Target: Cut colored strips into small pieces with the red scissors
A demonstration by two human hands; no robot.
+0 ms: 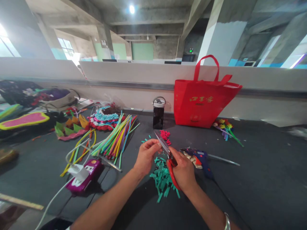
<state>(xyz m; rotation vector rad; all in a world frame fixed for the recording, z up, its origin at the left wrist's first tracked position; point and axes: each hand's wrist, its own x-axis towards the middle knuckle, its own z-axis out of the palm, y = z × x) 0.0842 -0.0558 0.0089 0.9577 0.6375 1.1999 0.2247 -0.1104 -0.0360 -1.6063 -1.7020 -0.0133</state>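
My right hand grips red-handled scissors, blades pointing up and left toward my left hand. My left hand is closed in a pinch next to the blade tips; what it pinches is too small to make out. Under both hands lies a heap of short teal cut pieces on the dark table. A small cluster of red cut pieces sits just beyond the scissors.
A blue glue gun lies right of my right hand. A bundle of coloured sticks, a purple device with a white cable, a dark bottle, a red tote bag and craft flowers surround the area.
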